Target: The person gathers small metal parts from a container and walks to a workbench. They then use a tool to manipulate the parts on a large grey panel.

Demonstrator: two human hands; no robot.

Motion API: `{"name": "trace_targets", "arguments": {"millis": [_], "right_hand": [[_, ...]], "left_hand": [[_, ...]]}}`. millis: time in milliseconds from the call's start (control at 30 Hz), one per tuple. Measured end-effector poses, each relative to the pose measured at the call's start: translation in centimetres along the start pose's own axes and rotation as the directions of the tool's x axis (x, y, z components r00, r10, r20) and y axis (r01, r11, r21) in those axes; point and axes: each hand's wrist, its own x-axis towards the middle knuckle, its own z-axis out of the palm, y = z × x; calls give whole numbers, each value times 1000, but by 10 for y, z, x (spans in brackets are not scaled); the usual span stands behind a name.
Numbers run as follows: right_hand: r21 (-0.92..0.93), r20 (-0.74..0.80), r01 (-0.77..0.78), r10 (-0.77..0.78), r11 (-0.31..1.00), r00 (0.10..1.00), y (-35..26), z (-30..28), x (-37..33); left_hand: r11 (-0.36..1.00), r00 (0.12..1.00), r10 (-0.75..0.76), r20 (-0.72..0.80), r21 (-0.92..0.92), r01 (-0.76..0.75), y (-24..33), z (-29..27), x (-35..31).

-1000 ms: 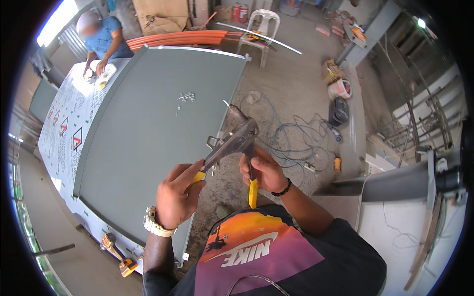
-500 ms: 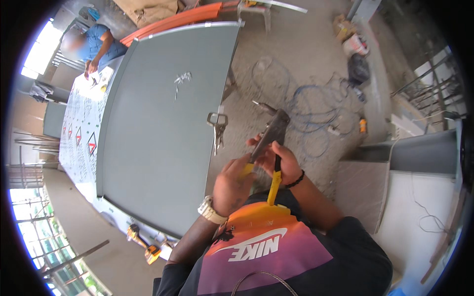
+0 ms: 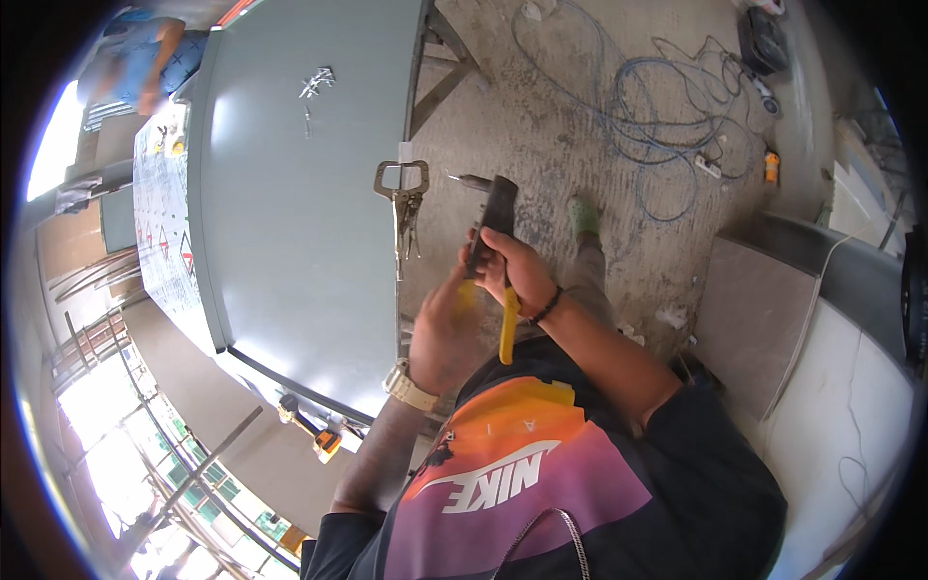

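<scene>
Both my hands hold a hand riveter (image 3: 495, 220) with a black head and yellow handles, in front of my chest. My right hand (image 3: 522, 275) grips the black body and one yellow handle (image 3: 507, 333). My left hand (image 3: 440, 329), blurred, is closed on the other yellow handle from the left. A thin metal pin (image 3: 462, 179) sticks out of the tool's nose toward the upper left. The tool is just right of a large grey sheet panel (image 3: 290, 193), beside locking pliers (image 3: 402, 198) clamped on the panel's edge.
Small metal bits (image 3: 315, 83) lie on the panel's far part. Another person in blue (image 3: 145, 58) works at the far end. A yellow and black drill (image 3: 311, 432) lies at the near edge. Blue cable coils (image 3: 657, 126) cover the concrete floor beside my green shoe (image 3: 583, 215).
The view has tilted down and swung, so the panel now fills the left. The riveter stays in both hands but now points up, closer to the locking pliers.
</scene>
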Motion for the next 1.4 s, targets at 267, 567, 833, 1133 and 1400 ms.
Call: {"name": "trace_targets", "arguments": {"millis": [267,567,833,1133,1400], "right_hand": [[-19,-47,-112,111,994,993,-23,23,53],[42,-21,-192,193,981,981,-36,7,62],[57,30,-60,58,997,998,-24,8,84],[130,33,-200,198,971,980,-24,6,86],[232,57,-172,163,957,985,-6,2,92]], "left_hand": [[985,986,-168,22,54,167,0,-18,43],[875,968,-81,-237,448,183,-20,-61,169],[754,968,1,-251,637,164,-33,-33,203],[774,952,-36,-303,594,218,-41,-26,203],[706,985,20,-174,699,109,-43,-37,201]]}}
